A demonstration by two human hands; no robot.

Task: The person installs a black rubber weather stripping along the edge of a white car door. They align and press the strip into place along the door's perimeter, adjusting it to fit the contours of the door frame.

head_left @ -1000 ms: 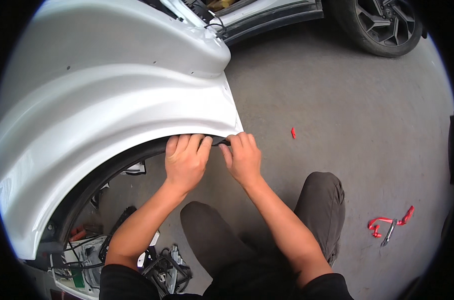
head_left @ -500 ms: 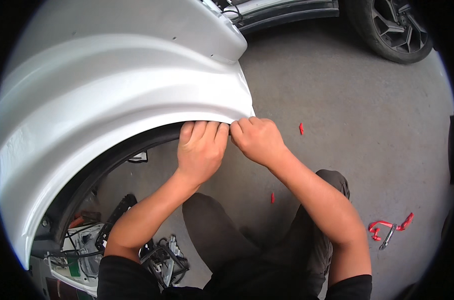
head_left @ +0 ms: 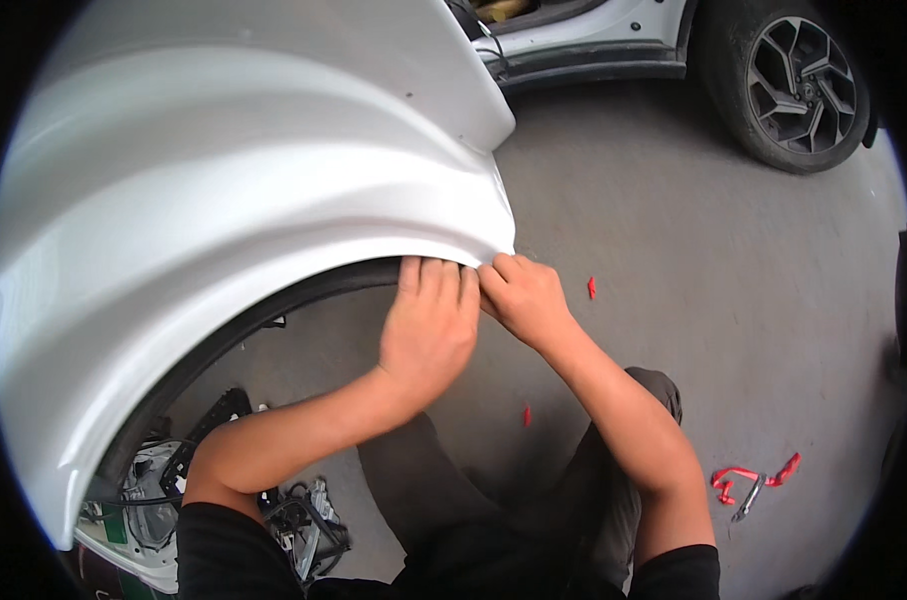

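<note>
A glossy white car fender (head_left: 274,175) spans the upper left, its curved wheel arch lined by a black wheel arch liner (head_left: 304,292). Against the liner, just beneath the arch lip, my left hand (head_left: 429,335) lies with its fingers stretched out straight; the fingertips meet the edge and the thumb is hidden. Right beside it, my right hand (head_left: 526,300) is closed, with curled fingers gripping the fender's edge near its right corner. What lies behind the lip under the fingertips cannot be seen.
Small red pieces (head_left: 592,288) lie on the grey floor (head_left: 624,190). Further right is a metal tool (head_left: 749,498) beside a red strip (head_left: 739,472). Black parts and cables (head_left: 309,525) sit below left. A white car with a wheel (head_left: 804,90) stands at upper right.
My left hand has slid right along the arch, its fingers now straighter than before. My right hand stays at the fender corner. The whole view has shifted slightly.
</note>
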